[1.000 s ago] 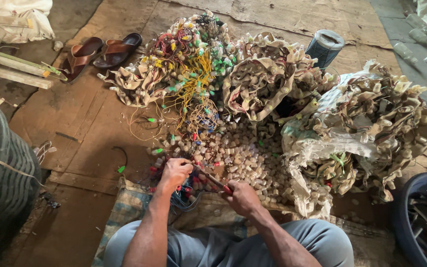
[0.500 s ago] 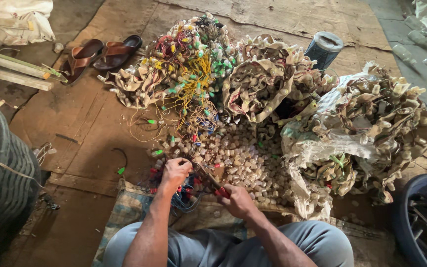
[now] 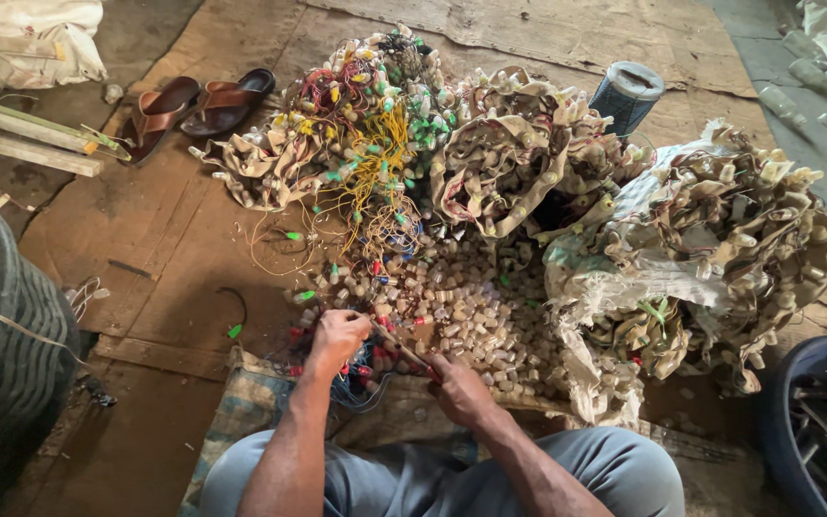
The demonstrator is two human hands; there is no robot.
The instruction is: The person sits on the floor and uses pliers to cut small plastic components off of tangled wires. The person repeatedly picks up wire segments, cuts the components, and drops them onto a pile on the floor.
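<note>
I sit on the floor facing a heap of small pale caps (image 3: 476,306). My left hand (image 3: 337,337) is closed on a small piece at the near left edge of that heap, above a bunch of red and blue wires (image 3: 356,378). My right hand (image 3: 461,391) grips the handle of a thin cutting tool (image 3: 399,349), whose tip reaches to my left hand. Behind the heap lie tangled strings of little sockets with yellow, green and red wires (image 3: 366,153) and brownish bundles (image 3: 504,158).
A torn sack of more bundles (image 3: 720,249) lies to the right. A rubber tyre (image 3: 11,335) stands at the left, a blue tub (image 3: 815,421) at the lower right. Brown sandals (image 3: 198,105), wooden sticks (image 3: 31,144) and a blue can (image 3: 627,94) are on the floor.
Both hands have stayed at the near edge of the heap, with only slight shifts of the tool between them.
</note>
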